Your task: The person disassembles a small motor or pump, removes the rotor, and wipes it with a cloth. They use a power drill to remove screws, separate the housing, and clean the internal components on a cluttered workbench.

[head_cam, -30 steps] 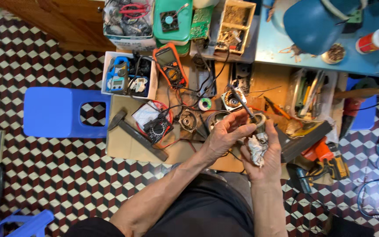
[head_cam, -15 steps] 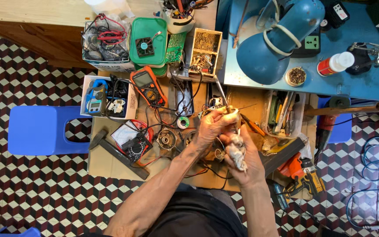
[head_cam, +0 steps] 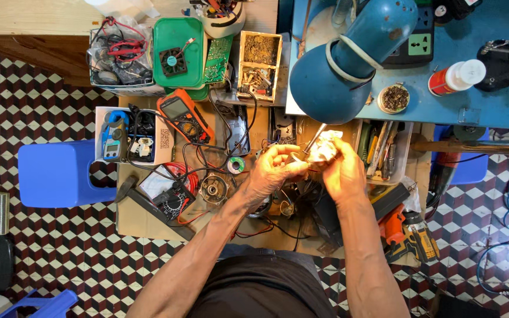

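Both hands have lifted from low over the cluttered board up under the blue desk lamp (head_cam: 349, 65), and the work they carry has come with them into the light. The left hand (head_cam: 272, 171) pinches a thin metal tool (head_cam: 313, 138) between fingers and thumb, its tip angled up into a crumpled white bundle (head_cam: 325, 147) that the right hand (head_cam: 343, 176) grips closed around from the other side; the hands sit close together, almost touching, just below the lamp shade. What lies inside the bundle is washed out by glare and cannot be told. A judged risk: the tool's point is working right beside the right hand's fingers, so a slip could jab them, and the bright spill makes fine detail hard to see. Loose black and red wires (head_cam: 207, 171) trail under the forearms, near an orange multimeter (head_cam: 181, 115) and a small solder reel (head_cam: 235, 165); a snagged lead could drag either off the board
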Available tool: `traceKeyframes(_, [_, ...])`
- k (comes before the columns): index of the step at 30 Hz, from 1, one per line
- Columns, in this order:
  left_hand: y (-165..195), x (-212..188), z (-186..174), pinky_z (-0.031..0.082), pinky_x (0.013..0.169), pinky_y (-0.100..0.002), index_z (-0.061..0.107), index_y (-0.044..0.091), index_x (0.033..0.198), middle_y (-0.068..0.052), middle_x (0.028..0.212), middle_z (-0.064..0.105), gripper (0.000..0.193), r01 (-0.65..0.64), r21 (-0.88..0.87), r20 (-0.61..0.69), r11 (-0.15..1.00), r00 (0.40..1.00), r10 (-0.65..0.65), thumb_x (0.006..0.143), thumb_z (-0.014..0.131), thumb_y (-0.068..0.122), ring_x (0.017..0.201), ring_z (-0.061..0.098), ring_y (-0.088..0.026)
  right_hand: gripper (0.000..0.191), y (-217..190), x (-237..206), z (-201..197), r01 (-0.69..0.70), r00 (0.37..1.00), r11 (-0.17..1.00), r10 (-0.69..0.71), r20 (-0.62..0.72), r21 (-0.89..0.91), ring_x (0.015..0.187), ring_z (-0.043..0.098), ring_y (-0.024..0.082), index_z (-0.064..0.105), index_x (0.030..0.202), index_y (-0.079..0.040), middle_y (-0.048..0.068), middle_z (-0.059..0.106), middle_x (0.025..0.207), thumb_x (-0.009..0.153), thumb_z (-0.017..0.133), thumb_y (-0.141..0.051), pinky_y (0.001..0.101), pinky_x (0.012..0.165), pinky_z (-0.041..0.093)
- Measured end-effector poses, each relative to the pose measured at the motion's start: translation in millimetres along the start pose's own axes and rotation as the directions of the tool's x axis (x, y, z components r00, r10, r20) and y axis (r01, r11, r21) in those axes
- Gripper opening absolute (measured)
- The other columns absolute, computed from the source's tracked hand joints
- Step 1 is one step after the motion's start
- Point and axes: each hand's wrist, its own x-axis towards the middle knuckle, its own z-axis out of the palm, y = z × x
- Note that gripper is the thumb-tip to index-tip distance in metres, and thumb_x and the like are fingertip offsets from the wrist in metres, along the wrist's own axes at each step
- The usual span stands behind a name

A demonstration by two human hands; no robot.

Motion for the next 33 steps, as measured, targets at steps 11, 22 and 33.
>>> traceKeyframes(11, [3.6, 4.5, -8.0, 0.063, 0.082, -0.031, 0.061, -0.006, 0.132, -0.014, 0.11, 0.071, 0.052, 0.159, -0.098, 0.126, 0.982, 0.981, -0.146, 0.101, 0.065, 0.035, 0.089, 0.073, -0.018, 0.029, -13.6, -48.3, 52.9, -0.031, 0.999, 0.956, 0.038, 0.02, -0.292, 0.11, 0.062, 0.018, 0.061, 0.128, 0.001, 0.009, 0.067, 0.12, 0.104, 0.055, -0.014, 0.0364, 0.101, 0.048])
traceKeyframes(22, [-47.1, -9.9, 9.1, 0.063, 0.087, -0.037, 0.06, -0.006, 0.133, -0.018, 0.114, 0.069, 0.056, 0.341, -0.585, 0.331, 0.736, 0.929, -0.167, 0.107, 0.066, 0.043, 0.096, 0.074, -0.025, 0.032, -33.8, -61.0, 15.7, -0.126, 0.988, 0.895, 0.151, 0.024, -0.427, 0.117, 0.061, 0.018, 0.059, 0.135, 0.003, 0.009, 0.065, 0.127, 0.104, 0.057, -0.004, 0.0345, 0.104, 0.048])
traceKeyframes(33, [-53.6, -14.6, 13.8, 0.064, 0.084, -0.035, 0.063, -0.004, 0.126, -0.018, 0.11, 0.073, 0.052, 0.326, -0.535, 0.299, 0.78, 0.936, -0.186, 0.1, 0.069, 0.041, 0.093, 0.075, -0.026, 0.026, -26.2, -73.3, 9.2, 0.0, 1.0, 0.859, 0.002, 0.003, -0.513, 0.111, 0.064, 0.017, 0.063, 0.127, 0.004, 0.008, 0.067, 0.12, 0.103, 0.064, -0.003, 0.0334, 0.104, 0.051])
